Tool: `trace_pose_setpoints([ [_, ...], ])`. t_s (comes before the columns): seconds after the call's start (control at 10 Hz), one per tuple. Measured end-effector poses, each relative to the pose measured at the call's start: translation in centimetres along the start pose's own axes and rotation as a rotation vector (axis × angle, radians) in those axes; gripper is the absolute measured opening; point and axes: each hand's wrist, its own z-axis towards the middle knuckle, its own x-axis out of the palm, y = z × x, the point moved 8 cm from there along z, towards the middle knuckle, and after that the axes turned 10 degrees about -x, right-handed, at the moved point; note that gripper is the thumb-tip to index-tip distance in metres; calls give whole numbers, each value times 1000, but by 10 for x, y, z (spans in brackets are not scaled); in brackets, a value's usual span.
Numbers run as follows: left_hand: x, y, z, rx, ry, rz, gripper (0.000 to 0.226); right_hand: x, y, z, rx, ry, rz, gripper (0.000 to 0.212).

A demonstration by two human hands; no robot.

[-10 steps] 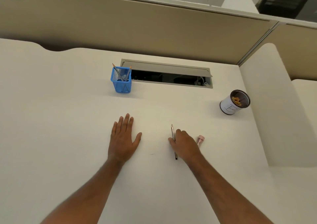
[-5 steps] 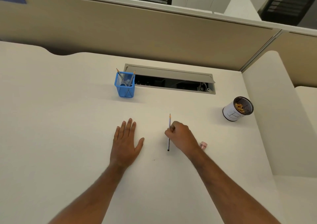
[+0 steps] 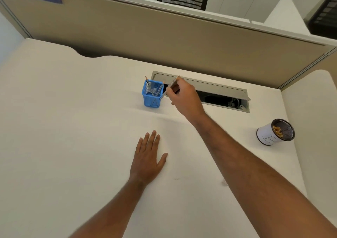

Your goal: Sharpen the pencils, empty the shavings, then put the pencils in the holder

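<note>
A blue mesh holder [image 3: 152, 96] stands on the white desk [image 3: 73, 128] near the back, with two pencils [image 3: 149, 87] leaning inside it. My right hand [image 3: 184, 97] hovers just right of the holder and pinches a grey pencil [image 3: 172, 83], held tilted with its point up and its lower end at the holder's right rim. My left hand [image 3: 148, 158] lies flat on the desk, fingers straight, holding nothing. The pink sharpener is hidden behind my right forearm.
A white cup [image 3: 275, 132] with orange shavings inside stands at the right. An open grey cable hatch [image 3: 209, 93] lies behind the holder. A beige partition [image 3: 164, 35] closes the desk's back, and a raised side surface [image 3: 310, 119] lies to the right.
My right hand lifted the pencil off the desk and carried it up and left to the blue holder. The left hand stayed flat. The view tilted upward.
</note>
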Motion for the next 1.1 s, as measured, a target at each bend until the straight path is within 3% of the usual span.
trace_pose_setpoints([
  [0.2,-1,1,0,-1,-10,-1,76,23,14,41,-40,7,-104,18],
  [0.5,2,2,0,-3,1,6,76,67,0,49,9,145,-326,18],
  [0.6,2,3,0,-4,5,9,76,71,-2,48,18,168,-376,28],
  [0.9,1,2,-1,-4,7,21,76,69,-3,43,43,154,-294,19],
  [1.1,0,1,-3,-1,11,20,76,50,-8,26,50,37,-147,17],
])
